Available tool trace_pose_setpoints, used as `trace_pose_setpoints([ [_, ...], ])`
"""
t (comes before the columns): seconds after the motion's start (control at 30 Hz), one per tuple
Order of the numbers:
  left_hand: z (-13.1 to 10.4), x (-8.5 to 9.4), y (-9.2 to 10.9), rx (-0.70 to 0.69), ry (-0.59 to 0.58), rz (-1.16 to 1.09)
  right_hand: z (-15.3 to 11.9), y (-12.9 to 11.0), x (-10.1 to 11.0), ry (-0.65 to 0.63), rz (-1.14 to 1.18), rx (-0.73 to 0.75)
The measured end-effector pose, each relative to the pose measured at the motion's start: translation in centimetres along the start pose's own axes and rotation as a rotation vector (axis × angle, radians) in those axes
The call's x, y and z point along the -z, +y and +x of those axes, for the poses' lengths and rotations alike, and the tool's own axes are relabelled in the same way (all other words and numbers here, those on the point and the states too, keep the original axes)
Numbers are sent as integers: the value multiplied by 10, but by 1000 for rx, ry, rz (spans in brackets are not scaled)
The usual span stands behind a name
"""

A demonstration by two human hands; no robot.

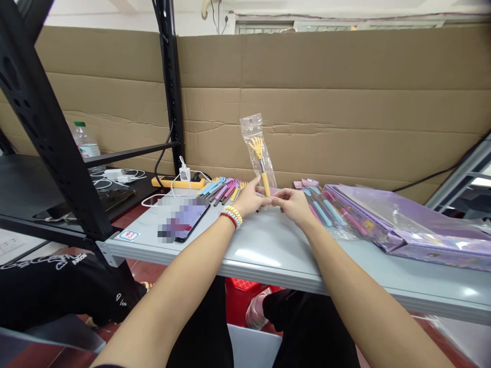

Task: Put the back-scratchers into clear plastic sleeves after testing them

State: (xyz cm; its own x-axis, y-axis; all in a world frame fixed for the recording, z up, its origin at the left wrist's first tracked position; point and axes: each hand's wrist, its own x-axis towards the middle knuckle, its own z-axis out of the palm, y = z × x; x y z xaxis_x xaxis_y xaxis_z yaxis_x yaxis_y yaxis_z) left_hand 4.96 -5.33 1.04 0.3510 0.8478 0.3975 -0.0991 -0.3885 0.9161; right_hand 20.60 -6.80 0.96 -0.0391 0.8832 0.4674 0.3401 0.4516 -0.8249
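A yellow hand-shaped back scratcher (265, 183) stands upright inside a clear plastic bag (251, 122). My left hand (248, 199) is closed around its lower part, near the bottom of the yellow handle. Beside it, my right hand (294, 205) pinches the bottom end of the bag, its fingertips meeting those of the left. Loose back scratchers (221, 189) in blue, purple, pink and yellow lie fanned out behind my left hand. To the right of my right hand are several bagged back scratchers (326, 207), blue and pink.
A phone (195, 220) lies left on the grey shelf (268, 255). Behind it sits a yellow power strip (178, 182) with a white charger (184, 173). A purple box (399, 240) takes up the right side. A black post (57, 133) rises at left; cardboard (330, 102) lines the back.
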Motion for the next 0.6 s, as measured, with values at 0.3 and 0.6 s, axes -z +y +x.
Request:
trace_pose_setpoints([
  [0.3,1,-1,4,-5,-58,-34,-1,-2,6,-104,315,-181],
  [0.6,5,-5,7,146,120,-281,0,0,4,-47,308,-50],
])
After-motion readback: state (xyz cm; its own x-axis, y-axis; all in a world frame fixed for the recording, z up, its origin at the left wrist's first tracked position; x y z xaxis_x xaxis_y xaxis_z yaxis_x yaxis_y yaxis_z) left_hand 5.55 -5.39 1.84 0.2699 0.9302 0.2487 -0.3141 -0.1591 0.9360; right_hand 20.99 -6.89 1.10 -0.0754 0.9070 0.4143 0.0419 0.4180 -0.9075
